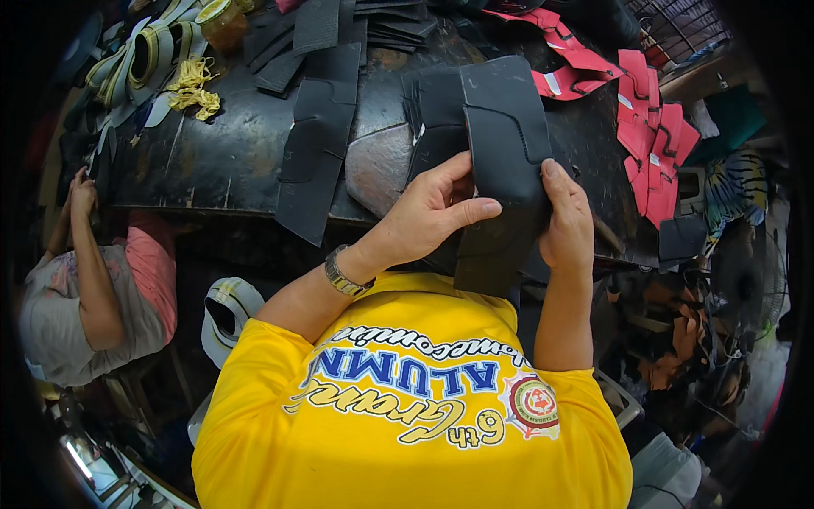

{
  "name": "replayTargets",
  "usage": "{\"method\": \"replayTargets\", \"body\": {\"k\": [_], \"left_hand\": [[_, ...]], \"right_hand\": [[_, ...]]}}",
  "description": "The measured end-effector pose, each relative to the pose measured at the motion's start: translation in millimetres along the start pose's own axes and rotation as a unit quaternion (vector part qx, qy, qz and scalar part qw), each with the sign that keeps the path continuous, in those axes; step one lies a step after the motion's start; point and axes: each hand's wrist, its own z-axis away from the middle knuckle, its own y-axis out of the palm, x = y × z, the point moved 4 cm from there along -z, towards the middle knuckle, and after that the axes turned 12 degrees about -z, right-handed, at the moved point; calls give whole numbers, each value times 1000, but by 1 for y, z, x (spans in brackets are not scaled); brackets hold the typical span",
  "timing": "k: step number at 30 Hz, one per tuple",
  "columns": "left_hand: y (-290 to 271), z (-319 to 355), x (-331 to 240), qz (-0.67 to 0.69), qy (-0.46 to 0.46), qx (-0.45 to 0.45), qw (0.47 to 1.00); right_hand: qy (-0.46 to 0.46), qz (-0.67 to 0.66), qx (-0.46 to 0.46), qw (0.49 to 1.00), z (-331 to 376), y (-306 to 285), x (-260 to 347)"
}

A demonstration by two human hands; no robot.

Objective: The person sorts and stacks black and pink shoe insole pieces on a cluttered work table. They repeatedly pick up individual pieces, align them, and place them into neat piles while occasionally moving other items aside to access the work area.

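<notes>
Both my hands hold a black stitched leather-like panel (509, 127), bent over so part of it hangs down toward my lap. My left hand (437, 204) grips its left edge, thumb in front and fingers partly hidden behind. On the right edge, my right hand (566, 216) pinches it between thumb and fingers. Beyond my left hand lie more black panels (432, 110) in a pile. Another black stitched panel (315, 153) sits apart to the left. Between them is a worn grey slab (381, 165) at the table edge.
Stacked dark strips (373, 25) cover the back of the dark table (203, 170). Red stitched pieces (649, 136) lie at the right. White-and-yellow footwear-like pieces (140, 64) and yellow ties (197, 85) are at the far left, where another person (93, 297) sits. A fan (746, 280) stands right.
</notes>
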Motion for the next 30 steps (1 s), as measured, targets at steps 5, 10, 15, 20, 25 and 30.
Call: {"method": "replayTargets", "body": {"k": [5, 10, 15, 20, 25, 30], "left_hand": [[-1, 3, 3, -12, -4, 18, 1000], [-3, 4, 2, -4, 8, 19, 1000], [-14, 2, -4, 9, 23, 3, 1000], [-24, -2, -5, -10, 13, -12, 1000], [-36, 0, 6, 24, -67, -47, 996], [-50, -3, 2, -109, -29, -132, 985]], "right_hand": [[-13, 100, -21, 995, 5, -10, -3], [-6, 108, -25, 994, 12, -5, -5], [-68, -11, -9, 998, 19, 13, -5], [-86, 34, 27, 995, 18, 19, -9], [-89, 26, 33, 995, 14, 19, -13], [-117, 88, 24, 989, 4, 26, -19]]}}
